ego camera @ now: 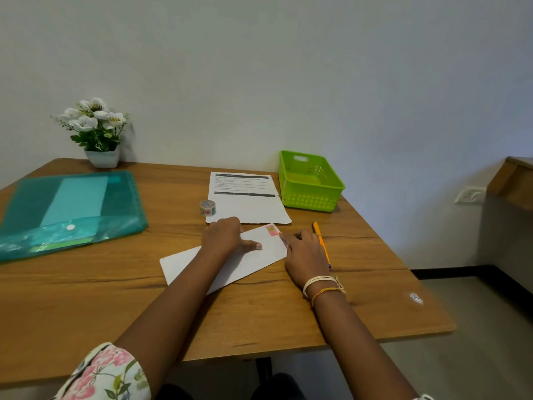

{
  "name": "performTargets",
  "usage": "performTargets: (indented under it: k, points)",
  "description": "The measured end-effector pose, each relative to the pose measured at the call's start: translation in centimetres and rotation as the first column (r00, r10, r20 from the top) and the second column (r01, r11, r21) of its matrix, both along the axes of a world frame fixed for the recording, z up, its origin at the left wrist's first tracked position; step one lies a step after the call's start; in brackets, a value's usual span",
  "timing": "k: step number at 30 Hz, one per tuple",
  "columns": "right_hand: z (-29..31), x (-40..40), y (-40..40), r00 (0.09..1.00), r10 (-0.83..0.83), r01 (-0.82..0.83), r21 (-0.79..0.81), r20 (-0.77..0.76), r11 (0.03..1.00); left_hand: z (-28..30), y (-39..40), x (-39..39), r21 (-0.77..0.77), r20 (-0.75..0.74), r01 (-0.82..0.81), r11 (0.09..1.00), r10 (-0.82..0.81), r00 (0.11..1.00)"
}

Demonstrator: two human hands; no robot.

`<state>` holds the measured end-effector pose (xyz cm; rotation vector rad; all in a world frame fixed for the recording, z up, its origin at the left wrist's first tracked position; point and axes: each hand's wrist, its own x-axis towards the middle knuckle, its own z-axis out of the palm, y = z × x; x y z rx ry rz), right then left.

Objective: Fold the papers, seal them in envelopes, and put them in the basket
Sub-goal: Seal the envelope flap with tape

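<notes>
A white envelope [190, 264] lies slanted on the wooden table [259, 319], a strip of pink patterned tape [272, 230] at its far right corner. My left hand [227, 236] presses flat on the envelope's middle, thumb stretched right. My right hand [302, 252] rests at the envelope's right end, its fingertips touching the edge by the tape. Behind lies a printed paper [245, 200]. The green basket [310, 181] stands at the back right, and I see nothing inside it.
A small tape roll [207, 208] sits left of the printed paper. An orange pen [321, 241] lies just right of my right hand. A teal plastic folder [69, 212] covers the left side. A flower pot [101, 157] stands at the back left.
</notes>
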<state>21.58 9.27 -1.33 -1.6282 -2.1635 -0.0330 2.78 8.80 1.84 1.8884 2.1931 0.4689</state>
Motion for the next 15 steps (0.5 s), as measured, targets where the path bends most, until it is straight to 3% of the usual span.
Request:
performTargets:
  k: [3,6,8,10,13,15]
  points:
    - [-0.1,0.0,0.1,0.996,0.027,-0.028,-0.008,-0.08,1.0,0.5,-0.3,-0.2,-0.017,0.131,0.009,1.0,-0.007,0.991]
    - [0.5,-0.1,-0.3,0.926,0.031,-0.043,-0.023,-0.376,0.999,1.2,-0.6,-0.2,0.003,0.372,-0.033,0.999,0.03,0.928]
    - [1.1,-0.4,-1.1,0.75,-0.033,-0.025,-0.078,-0.661,0.997,1.8,-0.6,-0.1,0.012,0.52,-0.077,0.997,0.059,0.852]
    - [2.0,-1.0,-2.1,0.501,-0.175,-0.096,-0.256,-0.847,0.962,2.6,-0.4,0.1,0.005,0.622,-0.142,0.99,0.108,0.776]
    - [3.0,-2.0,-3.2,0.119,-0.359,-0.429,-0.374,-0.926,0.822,3.8,0.0,0.8,-0.063,0.68,-0.25,0.966,0.225,0.698]
    - [3.6,-2.3,-3.6,0.019,-0.408,-0.556,-0.349,-0.913,0.755,4.4,-0.2,1.5,-0.105,0.726,-0.314,0.944,0.288,0.624]
